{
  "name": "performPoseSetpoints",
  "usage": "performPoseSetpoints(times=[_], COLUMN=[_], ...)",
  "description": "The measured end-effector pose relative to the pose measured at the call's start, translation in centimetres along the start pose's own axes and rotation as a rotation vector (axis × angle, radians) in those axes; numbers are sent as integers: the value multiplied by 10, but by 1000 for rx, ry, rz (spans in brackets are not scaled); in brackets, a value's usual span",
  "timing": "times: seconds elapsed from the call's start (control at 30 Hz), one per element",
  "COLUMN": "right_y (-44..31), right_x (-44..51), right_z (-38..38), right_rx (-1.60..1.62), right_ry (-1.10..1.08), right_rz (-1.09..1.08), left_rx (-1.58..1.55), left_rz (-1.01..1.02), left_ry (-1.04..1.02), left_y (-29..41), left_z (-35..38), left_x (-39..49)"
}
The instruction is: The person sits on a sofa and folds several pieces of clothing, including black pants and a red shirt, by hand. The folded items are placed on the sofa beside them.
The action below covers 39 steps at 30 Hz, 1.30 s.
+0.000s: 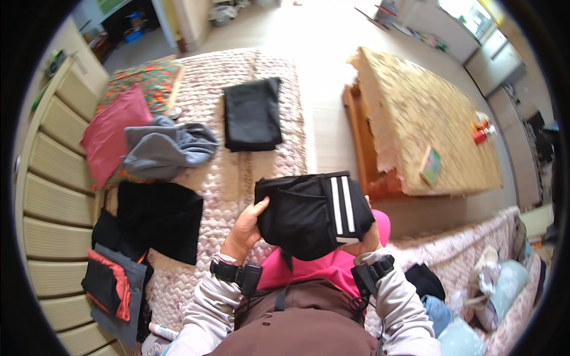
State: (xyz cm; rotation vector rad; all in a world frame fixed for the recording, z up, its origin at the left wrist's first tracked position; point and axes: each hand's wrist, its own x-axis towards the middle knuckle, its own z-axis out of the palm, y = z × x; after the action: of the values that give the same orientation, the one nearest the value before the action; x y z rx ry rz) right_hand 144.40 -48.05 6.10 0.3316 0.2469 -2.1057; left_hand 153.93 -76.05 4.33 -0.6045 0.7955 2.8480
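Between my hands is a folded black garment with white stripes (pixel 298 209), held above my lap. My left hand (pixel 247 229) grips its left edge, thumb on top. At its right edge is my right hand (pixel 370 236), with most of the fingers hidden under the cloth. Beyond it, a folded black garment (pixel 252 115) lies on the quilted sofa cover (pixel 222 187). To the left are a crumpled grey-blue garment (pixel 164 144) and a spread black garment (pixel 162 218). Nearer me on the left, a small black and coral folded garment (pixel 107 282) rests on a grey one (pixel 127 325).
A pink cushion (pixel 116 129) leans on a patterned pillow (pixel 133 84) at the left. On the right stands a cloth-covered table (pixel 427 111) bearing a small green book or box (pixel 430 165). Light blue items and other clothes (pixel 507 285) lie at the lower right.
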Motion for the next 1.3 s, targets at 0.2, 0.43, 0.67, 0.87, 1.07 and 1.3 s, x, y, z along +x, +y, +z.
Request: performPoseSetpoints(times=[0.2,0.43,0.67,0.87,1.07,1.3], right_y=[-12,12,84,114,92,17], right_x=[-42,-6,57,85,89,85], right_z=[2,31,69,59,89,146], right_rx=[-700,-1002,-1720,-1360,-924,-850], right_ry=[333,173,32,-2,137,-85], right_rz=[43,-145,-236,-215,31,-213], left_rx=[384,1254,435,383,52,-27], left_rz=[-200,454,128,174,83,367], left_ry=[30,295,130,189,153,396], left_y=[-40,-16,-3,4,24,71], left_z=[-25,16,62,34,5,-50], left_x=[13,-9,-41,-47,-56,-122])
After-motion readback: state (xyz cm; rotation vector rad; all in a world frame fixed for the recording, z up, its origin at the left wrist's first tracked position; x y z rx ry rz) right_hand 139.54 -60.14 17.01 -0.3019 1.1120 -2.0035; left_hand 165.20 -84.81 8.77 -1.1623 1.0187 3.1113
